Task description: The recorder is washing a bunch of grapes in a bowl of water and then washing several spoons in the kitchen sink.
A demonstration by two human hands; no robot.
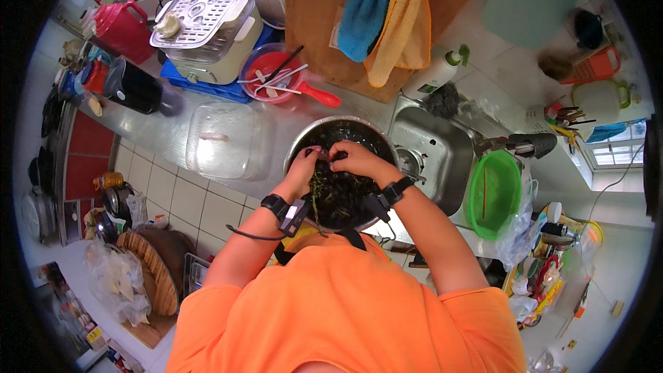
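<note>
A round metal basin (323, 121) stands at the counter's front edge, close to my body. Inside lies a dark, wet, tangled mass (342, 200), like leafy greens with thin yellowish-green stems. My left hand (302, 171) is over the basin's left side, its fingers pinched together. A thin greenish stem (315, 197) hangs below those fingers. From the right, my right hand (360, 161) reaches in with fingers curled and fingertips pressed together, almost touching the left ones. A small dark bit seems to sit between the fingertips, too small to name.
The sink (445, 148) adjoins the basin on the right, with a green plastic tub (494, 193) beyond. A clear plastic container (228, 141) sits left. Behind are a red strainer-like bowl (261, 69) with utensils and a steamer appliance (214, 62). Towels (397, 21) hang over a wooden board (314, 21).
</note>
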